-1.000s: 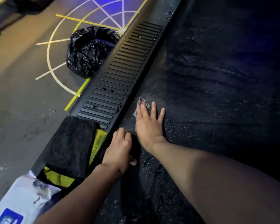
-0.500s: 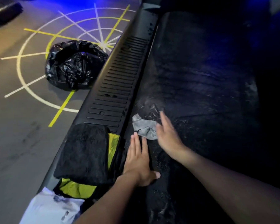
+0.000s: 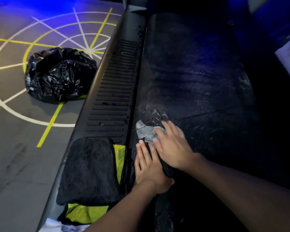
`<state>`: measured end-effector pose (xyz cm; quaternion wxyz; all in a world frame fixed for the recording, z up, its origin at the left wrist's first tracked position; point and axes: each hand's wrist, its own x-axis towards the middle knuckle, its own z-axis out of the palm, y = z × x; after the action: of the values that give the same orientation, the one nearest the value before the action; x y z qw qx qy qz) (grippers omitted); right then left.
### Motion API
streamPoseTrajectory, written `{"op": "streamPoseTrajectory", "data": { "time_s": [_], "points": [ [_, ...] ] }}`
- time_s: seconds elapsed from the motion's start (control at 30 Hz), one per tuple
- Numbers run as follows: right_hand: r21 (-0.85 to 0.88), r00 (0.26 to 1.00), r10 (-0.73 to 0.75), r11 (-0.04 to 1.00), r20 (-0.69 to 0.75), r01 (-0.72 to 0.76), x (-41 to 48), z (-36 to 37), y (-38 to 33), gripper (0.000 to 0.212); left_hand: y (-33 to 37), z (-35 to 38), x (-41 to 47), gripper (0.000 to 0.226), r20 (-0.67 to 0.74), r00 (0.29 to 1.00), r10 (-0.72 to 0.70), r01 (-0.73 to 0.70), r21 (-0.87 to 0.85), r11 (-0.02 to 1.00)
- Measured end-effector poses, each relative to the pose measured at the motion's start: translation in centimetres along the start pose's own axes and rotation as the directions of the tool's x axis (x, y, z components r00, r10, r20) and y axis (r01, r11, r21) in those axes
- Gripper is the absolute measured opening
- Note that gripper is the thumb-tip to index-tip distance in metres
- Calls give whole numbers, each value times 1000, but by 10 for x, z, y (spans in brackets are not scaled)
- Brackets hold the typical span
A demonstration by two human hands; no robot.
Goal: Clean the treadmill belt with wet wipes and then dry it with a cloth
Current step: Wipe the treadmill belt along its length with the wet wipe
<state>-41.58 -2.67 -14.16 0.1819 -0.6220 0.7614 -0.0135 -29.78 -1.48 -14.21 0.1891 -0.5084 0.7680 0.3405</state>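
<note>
Wet wipe lies under the front of the right hand, seemingly pressed flat; left hand rests flat just behind, treadmill belt stretching ahead.

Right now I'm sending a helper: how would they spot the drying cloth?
Find the treadmill's ribbed side rail, left of the belt. The cloth lies on its near end, fuzzy black over yellow-green, unlike the glossy bag on the floor.
</note>
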Motion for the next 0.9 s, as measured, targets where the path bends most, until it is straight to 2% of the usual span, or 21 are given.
{"op": "streamPoseTrajectory", "data": {
  "time_s": [0.03, 0.07, 0.13, 0.17, 0.27, 0.4, 0.57, 0.63, 0.73, 0.83, 0.9],
  "points": [
    [-35, 995, -89, 996, -48, 87, 1, 0, -7, 55, -1, 1, 0, 133, -10, 1000, 14, -14, 1, 1000],
    [3, 984, -173, 985, -29, 173, 4, 2, -13, 57, -1, 1, 0, 131, -24, 999, 27, -27, 4, 1000],
    [116, 963, -244, 966, 114, 231, 12, 8, -22, 59, -3, 4, 1, 126, -45, 997, 56, -55, 13, 998],
    [132, 960, -236, 967, 152, 217, 18, 11, -23, 59, -5, 6, 4, 125, -61, 996, 61, -60, 27, 998],
    [76, 972, -191, 980, 139, 182, 35, 13, -22, 61, -6, 9, 8, 128, -118, 991, 64, -57, 60, 997],
    [56, 961, -251, 968, 119, 246, 27, 18, -21, 62, -19, 19, 2, 130, -301, 941, 151, -167, -27, 986],
    [-115, 972, -234, 965, 35, 237, 21, 27, -6, 57, -4, 50, -14, 105, -509, 859, 53, -142, -137, 980],
    [-112, 951, -302, 945, 68, 308, 11, 28, -5, 57, -5, 58, -16, 102, -557, 828, 57, -200, -199, 959],
    [-113, 909, -396, 905, 128, 410, 2, 27, 5, 56, -10, 55, -17, 116, -568, 822, 34, -245, -299, 922],
    [-153, 956, -285, 944, 74, 293, 23, 21, 2, 58, -1, 50, -17, 133, -490, 872, 10, -157, -260, 953],
    [-157, 954, -296, 941, 46, 300, 26, 22, -3, 59, 1, 50, -16, 142, -441, 897, 4, -110, -216, 970]
  ]
}}
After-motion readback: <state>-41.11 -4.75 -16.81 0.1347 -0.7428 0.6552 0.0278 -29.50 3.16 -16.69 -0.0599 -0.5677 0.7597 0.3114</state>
